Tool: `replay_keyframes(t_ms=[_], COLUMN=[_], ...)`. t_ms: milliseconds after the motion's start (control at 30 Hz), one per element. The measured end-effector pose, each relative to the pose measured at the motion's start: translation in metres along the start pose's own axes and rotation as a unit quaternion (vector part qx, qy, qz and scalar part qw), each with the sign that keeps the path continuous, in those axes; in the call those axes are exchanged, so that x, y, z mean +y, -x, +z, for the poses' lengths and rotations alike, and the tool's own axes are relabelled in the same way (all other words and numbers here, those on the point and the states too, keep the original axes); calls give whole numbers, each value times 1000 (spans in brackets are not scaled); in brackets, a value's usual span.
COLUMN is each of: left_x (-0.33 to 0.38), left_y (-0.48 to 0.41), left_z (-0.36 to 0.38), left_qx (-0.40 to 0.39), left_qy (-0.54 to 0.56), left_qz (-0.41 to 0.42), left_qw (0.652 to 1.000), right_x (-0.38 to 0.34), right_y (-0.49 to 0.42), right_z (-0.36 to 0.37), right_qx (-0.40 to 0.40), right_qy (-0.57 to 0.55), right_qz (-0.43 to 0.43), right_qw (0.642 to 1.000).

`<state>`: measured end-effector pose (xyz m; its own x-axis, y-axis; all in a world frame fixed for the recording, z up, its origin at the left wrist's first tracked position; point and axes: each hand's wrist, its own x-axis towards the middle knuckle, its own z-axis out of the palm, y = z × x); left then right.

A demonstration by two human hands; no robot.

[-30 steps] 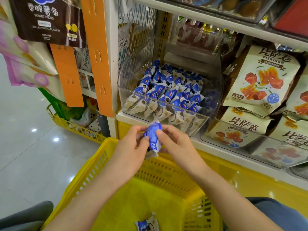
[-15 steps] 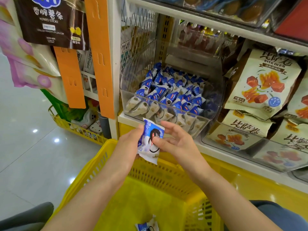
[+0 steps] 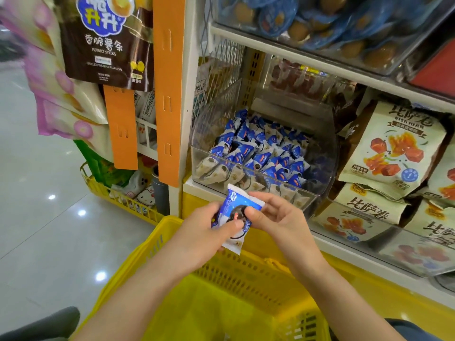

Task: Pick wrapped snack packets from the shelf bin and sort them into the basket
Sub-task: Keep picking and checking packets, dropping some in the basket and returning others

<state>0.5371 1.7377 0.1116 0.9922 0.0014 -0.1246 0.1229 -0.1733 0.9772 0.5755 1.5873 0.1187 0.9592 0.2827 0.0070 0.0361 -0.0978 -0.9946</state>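
Fingers [image 3: 235,225] of the left hand [image 3: 204,232] pinch the packet [image 3: 237,207] from its left side, thumb on the printed face. The right hand [image 3: 278,217] pinches its right edge with thumb and forefinger, the other fingers loosely spread. The packet is held over the far rim of the basket [image 3: 157,239], just near of the bin [image 3: 314,196], where many like it lie heaped. It looks light, its film wrapper thin, crinkly and probably slick, and the filling may crush. Best held lightly across the flat faces or by a crimped end seal.
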Motion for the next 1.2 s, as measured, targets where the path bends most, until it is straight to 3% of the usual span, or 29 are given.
replay_keyframes(t_ms=[167, 300, 433, 567, 667, 833, 967, 1033, 1200], left_x=[6, 13, 18, 20, 21, 21, 22, 22, 21], left_y=[-3, -5, -7, -6, -7, -8, -8, -8, -9], left_z=[-5, -14, -23, -34, -41, -52, -54, -53, -52], left_qx=[27, 84, 120, 134, 148, 165, 171, 169, 167], left_qy=[22, 53, 87, 118, 133, 139, 138, 137, 136], left_qz=[40, 46, 67, 71, 69, 69, 66, 64, 61], left_qw=[999, 994, 987, 981, 978, 974, 973, 974, 975], right_x=[-16, -40, -50, -45, -40, -38, -36, -34, -28], right_y=[0, -38, -104, -147, -163, -176, -182, -184, -193], right_z=[-2, -17, -27, -27, -21, -19, -17, -12, -7], right_qx=[12, 97, 124, 49, 43, 18, -2, -18, 44], right_qy=[33, 147, 342, 526, 580, 576, 500, 478, 466], right_qz=[-91, -139, -26, 142, 187, 169, 126, 124, 25], right_qw=[995, 974, 931, 837, 792, 799, 857, 870, 883])
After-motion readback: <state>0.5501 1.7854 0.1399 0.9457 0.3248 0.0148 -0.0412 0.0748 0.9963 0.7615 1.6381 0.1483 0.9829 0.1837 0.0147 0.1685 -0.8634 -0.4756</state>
